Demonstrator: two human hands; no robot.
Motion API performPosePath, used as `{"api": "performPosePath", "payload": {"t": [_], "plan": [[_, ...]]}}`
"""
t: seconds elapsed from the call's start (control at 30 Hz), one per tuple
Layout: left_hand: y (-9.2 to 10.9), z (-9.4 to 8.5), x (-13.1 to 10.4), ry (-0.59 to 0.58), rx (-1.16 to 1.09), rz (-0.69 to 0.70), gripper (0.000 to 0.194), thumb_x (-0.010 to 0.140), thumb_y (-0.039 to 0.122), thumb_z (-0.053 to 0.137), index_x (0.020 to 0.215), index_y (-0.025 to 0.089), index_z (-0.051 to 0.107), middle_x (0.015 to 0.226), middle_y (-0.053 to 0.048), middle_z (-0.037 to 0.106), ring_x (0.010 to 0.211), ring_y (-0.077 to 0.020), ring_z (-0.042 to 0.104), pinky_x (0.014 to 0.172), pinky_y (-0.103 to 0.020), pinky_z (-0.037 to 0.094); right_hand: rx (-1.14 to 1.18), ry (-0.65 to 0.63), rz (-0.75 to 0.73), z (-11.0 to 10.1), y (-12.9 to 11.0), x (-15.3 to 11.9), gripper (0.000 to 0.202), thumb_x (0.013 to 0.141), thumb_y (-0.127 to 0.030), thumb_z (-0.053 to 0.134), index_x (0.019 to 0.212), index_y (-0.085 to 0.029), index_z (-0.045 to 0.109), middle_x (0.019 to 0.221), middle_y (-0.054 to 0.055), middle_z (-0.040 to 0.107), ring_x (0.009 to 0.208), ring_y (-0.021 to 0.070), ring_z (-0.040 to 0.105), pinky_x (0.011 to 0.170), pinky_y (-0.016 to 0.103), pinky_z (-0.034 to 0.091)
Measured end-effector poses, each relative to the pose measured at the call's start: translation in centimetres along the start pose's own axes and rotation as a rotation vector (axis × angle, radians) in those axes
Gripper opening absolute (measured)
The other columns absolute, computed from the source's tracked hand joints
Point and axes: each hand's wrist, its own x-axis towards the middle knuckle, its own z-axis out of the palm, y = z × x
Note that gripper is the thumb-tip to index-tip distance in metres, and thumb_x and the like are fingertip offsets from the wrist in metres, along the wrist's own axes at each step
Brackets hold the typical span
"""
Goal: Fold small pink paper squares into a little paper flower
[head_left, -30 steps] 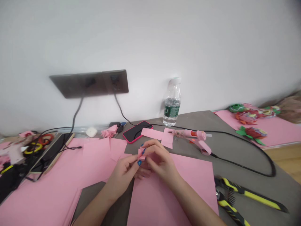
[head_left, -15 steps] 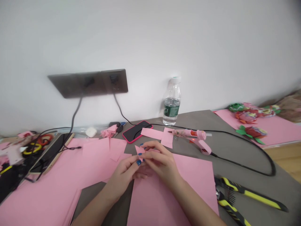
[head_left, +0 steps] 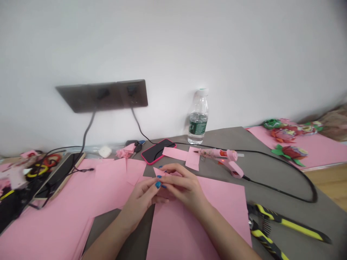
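Note:
Both of my hands meet over the near edge of the pink sheets, pinching a small folded piece of pink paper (head_left: 158, 172). Its pointed corner sticks up above the fingertips, and the rest is hidden behind them. My left hand (head_left: 141, 196) closes on the paper from the left with thumb and fingers. From the right, my right hand (head_left: 185, 184) has its fingers bent over the same piece. Beneath the hands lies a large pink sheet (head_left: 200, 220). Pink paper strips (head_left: 175, 153) rest just beyond, beside a phone with a pink case (head_left: 155, 151).
A pink glue gun (head_left: 217, 154) with a black cord lies right of the strips. Behind it stands a water bottle (head_left: 198, 119). Yellow-black pliers (head_left: 292, 225) lie at the right, paper flowers (head_left: 291, 153) farther back. Another phone (head_left: 59, 177) and cables are at the left.
My hands and the folded paper have shifted very slightly left, and the fingertips sit closer together on the paper. Everything around them looks the same.

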Motion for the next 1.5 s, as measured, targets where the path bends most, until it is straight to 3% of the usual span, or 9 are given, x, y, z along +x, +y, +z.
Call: {"api": "performPosePath", "payload": {"t": [0.27,0.4,0.5,0.53,0.7,0.9,1.1,1.33,1.5], "plan": [[0.0,-0.4,0.2,-0.002,0.142,-0.006,0.035,0.087,0.047,0.068,0.100,0.017,0.079,0.095,-0.011,0.077,0.083,-0.0222,0.072,0.068,-0.029,0.058,0.155,-0.063,0.146,-0.3,-0.6,0.2,0.027,0.093,-0.012,0.054,0.106,-0.024,0.074,0.112,0.010,0.062,0.098,0.0204,0.062,0.078,0.032,0.054],[0.1,-0.2,0.1,-0.003,0.351,0.019,0.042,0.090,0.053,0.061,0.100,0.015,0.077,0.089,-0.011,0.078,0.077,-0.0222,0.073,0.070,-0.031,0.059,0.277,-0.010,0.308,-0.5,-0.8,0.3,0.021,0.095,-0.022,0.054,0.113,-0.022,0.064,0.096,0.007,0.062,0.087,0.0189,0.061,0.074,0.031,0.051],[0.1,-0.2,0.0,-0.029,0.488,0.071,0.045,0.094,0.052,0.053,0.097,0.014,0.076,0.088,-0.011,0.078,0.079,-0.0216,0.072,0.072,-0.030,0.058,0.288,-0.048,0.429,-0.4,-0.9,0.5,0.009,0.094,-0.029,0.056,0.093,-0.020,0.057,0.080,0.002,0.057,0.071,0.0154,0.054,0.064,0.026,0.043],[0.1,-0.1,0.0,-0.036,0.521,0.085,0.046,0.096,0.052,0.050,0.094,0.014,0.076,0.086,-0.011,0.078,0.078,-0.0211,0.071,0.071,-0.029,0.057,0.265,-0.084,0.448,-0.4,-0.9,0.5,0.015,0.094,-0.029,0.056,0.083,-0.020,0.054,0.076,0.000,0.054,0.067,0.0142,0.050,0.060,0.025,0.040],[0.1,-0.3,0.0,-0.045,0.570,0.099,0.049,0.098,0.050,0.043,0.081,0.014,0.072,0.075,-0.009,0.076,0.065,-0.0177,0.067,0.061,-0.026,0.054,0.206,-0.143,0.471,-0.2,-0.8,0.5,0.030,0.096,-0.030,0.048,0.068,-0.019,0.045,0.067,-0.002,0.045,0.060,0.0121,0.040,0.055,0.024,0.031],[0.2,-0.3,0.0,-0.016,0.680,0.072,0.021,0.088,0.035,0.062,0.080,0.016,0.066,0.071,-0.004,0.071,0.065,-0.0179,0.068,0.059,-0.023,0.050,0.138,-0.104,0.459,0.0,-0.8,0.4,0.029,0.096,-0.028,0.048,0.068,-0.020,0.045,0.065,-0.003,0.044,0.058,0.0115,0.038,0.054,0.024,0.029],[0.1,-0.4,-0.1,-0.007,0.739,0.141,0.038,0.099,0.040,0.042,0.075,0.017,0.061,0.063,-0.003,0.064,0.059,-0.0167,0.062,0.056,-0.024,0.046,0.222,-0.193,0.458,-0.2,-1.0,0.3,0.028,0.095,-0.032,0.054,0.073,-0.021,0.041,0.068,-0.004,0.043,0.059,0.0110,0.039,0.053,0.023,0.030],[0.2,-0.6,-0.3,-0.097,0.771,0.165,0.040,0.102,0.040,0.034,0.073,0.019,0.054,0.064,-0.003,0.064,0.057,-0.0155,0.056,0.058,-0.025,0.043,0.315,-0.320,0.485,-0.5,-1.1,0.2,0.036,0.097,-0.044,0.053,0.072,-0.021,0.040,0.069,-0.002,0.048,0.059,0.0125,0.048,0.054,0.024,0.036],[0.8,-0.2,-0.6,-0.199,0.777,0.176,0.029,0.100,0.029,0.039,0.087,0.018,0.062,0.081,-0.005,0.069,0.070,-0.0168,0.059,0.066,-0.026,0.044,0.467,-0.311,0.552,-0.5,-1.5,0.2,0.035,0.101,-0.047,0.044,0.076,-0.022,0.039,0.066,-0.004,0.050,0.053,0.0115,0.054,0.051,0.023,0.038]]}}
